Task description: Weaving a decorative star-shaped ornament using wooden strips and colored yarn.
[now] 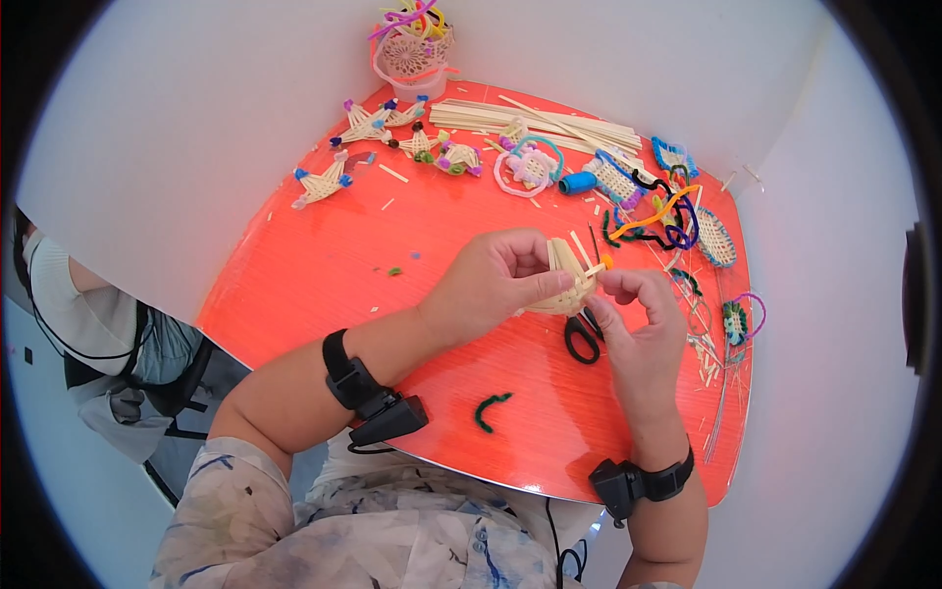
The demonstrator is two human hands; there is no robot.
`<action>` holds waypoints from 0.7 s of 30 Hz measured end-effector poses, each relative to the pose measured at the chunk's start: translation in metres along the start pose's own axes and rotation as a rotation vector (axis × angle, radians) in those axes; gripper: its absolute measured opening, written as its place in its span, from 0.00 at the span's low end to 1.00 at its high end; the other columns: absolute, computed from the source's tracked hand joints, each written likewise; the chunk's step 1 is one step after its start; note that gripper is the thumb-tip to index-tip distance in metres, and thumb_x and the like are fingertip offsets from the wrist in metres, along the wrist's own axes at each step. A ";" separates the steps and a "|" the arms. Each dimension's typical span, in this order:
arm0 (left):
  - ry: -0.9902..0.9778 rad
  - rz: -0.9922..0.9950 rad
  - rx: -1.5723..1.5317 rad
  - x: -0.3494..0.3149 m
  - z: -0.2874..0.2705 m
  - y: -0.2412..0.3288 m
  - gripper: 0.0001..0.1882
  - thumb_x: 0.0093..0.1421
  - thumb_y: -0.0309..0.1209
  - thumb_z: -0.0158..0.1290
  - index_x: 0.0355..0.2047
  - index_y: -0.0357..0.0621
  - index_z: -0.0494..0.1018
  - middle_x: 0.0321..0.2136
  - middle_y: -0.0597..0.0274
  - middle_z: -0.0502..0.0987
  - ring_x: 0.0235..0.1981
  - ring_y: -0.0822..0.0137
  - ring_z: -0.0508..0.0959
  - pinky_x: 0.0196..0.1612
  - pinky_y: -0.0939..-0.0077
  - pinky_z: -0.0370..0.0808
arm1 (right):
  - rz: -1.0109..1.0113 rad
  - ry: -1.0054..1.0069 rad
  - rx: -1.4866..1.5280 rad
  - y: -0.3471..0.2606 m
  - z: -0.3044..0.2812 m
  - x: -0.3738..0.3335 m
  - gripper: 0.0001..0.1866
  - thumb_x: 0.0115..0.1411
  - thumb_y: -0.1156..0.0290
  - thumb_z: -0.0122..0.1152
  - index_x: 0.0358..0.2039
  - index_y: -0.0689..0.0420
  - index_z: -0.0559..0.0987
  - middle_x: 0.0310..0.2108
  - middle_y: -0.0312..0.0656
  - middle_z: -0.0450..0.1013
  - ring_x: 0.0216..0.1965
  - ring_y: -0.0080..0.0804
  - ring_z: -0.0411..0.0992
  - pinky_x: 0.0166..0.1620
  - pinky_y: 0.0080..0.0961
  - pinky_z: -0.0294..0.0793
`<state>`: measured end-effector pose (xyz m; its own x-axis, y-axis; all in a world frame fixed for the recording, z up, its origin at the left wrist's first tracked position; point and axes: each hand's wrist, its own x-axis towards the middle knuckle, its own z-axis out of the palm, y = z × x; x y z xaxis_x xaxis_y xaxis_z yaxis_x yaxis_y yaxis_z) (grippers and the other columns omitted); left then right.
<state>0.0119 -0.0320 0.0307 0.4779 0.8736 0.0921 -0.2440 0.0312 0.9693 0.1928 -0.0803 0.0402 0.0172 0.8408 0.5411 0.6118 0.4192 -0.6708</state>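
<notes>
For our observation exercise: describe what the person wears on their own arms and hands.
Both hands are bare, without gloves or rings visible. The left hand has a black wristband carrying a black wedge-shaped device. The right hand has a similar black band. Short, pale patterned sleeves.

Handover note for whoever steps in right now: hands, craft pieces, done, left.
Left hand: gripping the small woven straw piece above the red table.
Right hand: fingertips pinching a strip end at the piece's right edge, by a small orange bit.
Black scissors lie under the hands; a green pipe cleaner lies nearer the body.
Done: several finished woven figures at the table's far side.
Left: the held piece has loose strip ends; spare straw strips lie far centre, pipe cleaners to the right.
</notes>
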 end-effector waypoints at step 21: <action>0.001 0.013 -0.081 0.001 0.000 -0.005 0.05 0.59 0.27 0.55 0.27 0.42 0.71 0.24 0.70 0.75 0.23 0.84 0.70 0.24 0.88 0.64 | -0.070 -0.044 0.004 0.004 0.000 0.001 0.07 0.50 0.79 0.63 0.30 0.63 0.74 0.28 0.41 0.69 0.31 0.29 0.69 0.34 0.22 0.69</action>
<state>0.0137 -0.0308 0.0258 0.4731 0.8748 0.1043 -0.3180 0.0592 0.9462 0.1950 -0.0779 0.0377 -0.0606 0.8238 0.5636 0.6072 0.4786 -0.6342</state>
